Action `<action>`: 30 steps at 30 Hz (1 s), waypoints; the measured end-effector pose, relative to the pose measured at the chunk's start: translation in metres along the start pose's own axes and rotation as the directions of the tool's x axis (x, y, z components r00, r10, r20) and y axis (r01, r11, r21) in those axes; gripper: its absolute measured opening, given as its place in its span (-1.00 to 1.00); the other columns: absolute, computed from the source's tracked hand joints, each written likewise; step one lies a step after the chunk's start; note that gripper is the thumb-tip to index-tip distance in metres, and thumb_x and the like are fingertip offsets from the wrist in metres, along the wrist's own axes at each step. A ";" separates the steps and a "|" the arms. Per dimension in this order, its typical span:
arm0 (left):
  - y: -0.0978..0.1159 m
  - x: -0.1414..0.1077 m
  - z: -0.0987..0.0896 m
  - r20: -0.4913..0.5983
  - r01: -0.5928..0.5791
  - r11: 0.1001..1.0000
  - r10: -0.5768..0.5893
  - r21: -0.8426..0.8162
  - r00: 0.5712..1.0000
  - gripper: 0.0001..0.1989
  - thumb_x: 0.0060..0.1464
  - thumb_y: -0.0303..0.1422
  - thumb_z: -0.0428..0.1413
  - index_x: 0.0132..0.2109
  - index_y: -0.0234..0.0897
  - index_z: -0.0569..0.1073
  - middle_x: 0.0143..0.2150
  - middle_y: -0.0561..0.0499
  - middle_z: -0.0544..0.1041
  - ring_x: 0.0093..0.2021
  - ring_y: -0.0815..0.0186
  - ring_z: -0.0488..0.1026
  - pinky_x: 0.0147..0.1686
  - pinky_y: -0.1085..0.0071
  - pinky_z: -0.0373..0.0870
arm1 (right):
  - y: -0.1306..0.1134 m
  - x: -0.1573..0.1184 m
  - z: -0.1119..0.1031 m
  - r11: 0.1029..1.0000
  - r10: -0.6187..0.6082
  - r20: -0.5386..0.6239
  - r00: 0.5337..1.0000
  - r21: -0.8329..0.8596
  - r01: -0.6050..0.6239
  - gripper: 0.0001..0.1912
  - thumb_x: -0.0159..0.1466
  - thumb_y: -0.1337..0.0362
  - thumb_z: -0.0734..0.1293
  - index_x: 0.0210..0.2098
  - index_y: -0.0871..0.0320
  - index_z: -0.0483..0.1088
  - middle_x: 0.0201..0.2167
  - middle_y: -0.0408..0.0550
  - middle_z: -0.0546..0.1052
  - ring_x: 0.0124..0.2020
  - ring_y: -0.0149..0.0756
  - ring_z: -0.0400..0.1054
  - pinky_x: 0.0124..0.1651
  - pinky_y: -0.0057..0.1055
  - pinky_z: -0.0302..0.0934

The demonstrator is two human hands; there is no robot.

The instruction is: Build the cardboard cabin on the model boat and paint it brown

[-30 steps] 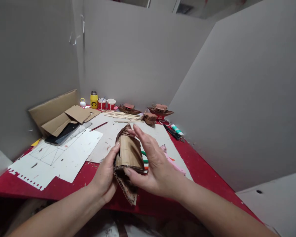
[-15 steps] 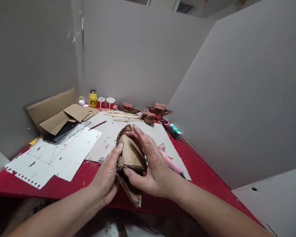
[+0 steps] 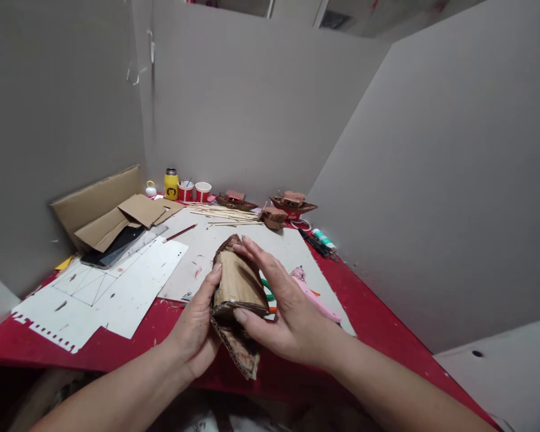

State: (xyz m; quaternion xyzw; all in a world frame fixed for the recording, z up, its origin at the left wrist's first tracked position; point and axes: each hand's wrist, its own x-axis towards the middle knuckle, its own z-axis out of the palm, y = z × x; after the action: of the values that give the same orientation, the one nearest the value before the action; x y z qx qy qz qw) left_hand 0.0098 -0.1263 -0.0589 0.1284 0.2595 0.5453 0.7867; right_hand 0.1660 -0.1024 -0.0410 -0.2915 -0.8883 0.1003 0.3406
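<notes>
Over the near edge of the red table, the left hand is closed around the side of a cardboard model, its thumb pressed on the tan curved cover. The right hand spans that cover lengthwise, thumb at the near rim and fingertips at the far end, the palm arched away from the surface. Beneath, a dark corrugated base juts toward the body, its fluted edge ragged. The model looks light and dry, unlikely to slip, but hollow: the cover should be fairly stiff along its length and dent under a hard squeeze in the middle. The base's long sides probably make the safest hold, with only light fingertips at the cover's 2 ends, since its thin rims and the pointed tip could bend or peel. Just beyond the right hand show a green handle loop and a pink tool, perhaps a glue gun; farther off, thin sticks lie before 2 brown model boats near the grey partition.
</notes>
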 end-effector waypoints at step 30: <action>0.031 0.001 -0.017 0.028 0.031 0.994 -0.028 -0.100 0.999 -0.56 0.33 -0.16 -0.04 -0.05 -0.44 0.57 -0.31 -0.21 0.69 -0.31 0.12 0.67 -0.23 0.26 0.63 | -0.005 0.015 0.011 0.994 -0.090 -0.136 0.987 0.055 0.098 -0.10 0.25 0.27 0.37 0.46 -0.01 -0.14 0.39 0.13 0.23 0.42 0.00 0.09 0.40 0.10 0.06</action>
State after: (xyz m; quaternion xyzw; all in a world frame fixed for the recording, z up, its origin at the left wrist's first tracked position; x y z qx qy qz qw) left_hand -0.0237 -0.1151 -0.0585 0.0920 0.2231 0.5443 0.8034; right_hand 0.1474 -0.0971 -0.0390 -0.2445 -0.8729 0.0917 0.4122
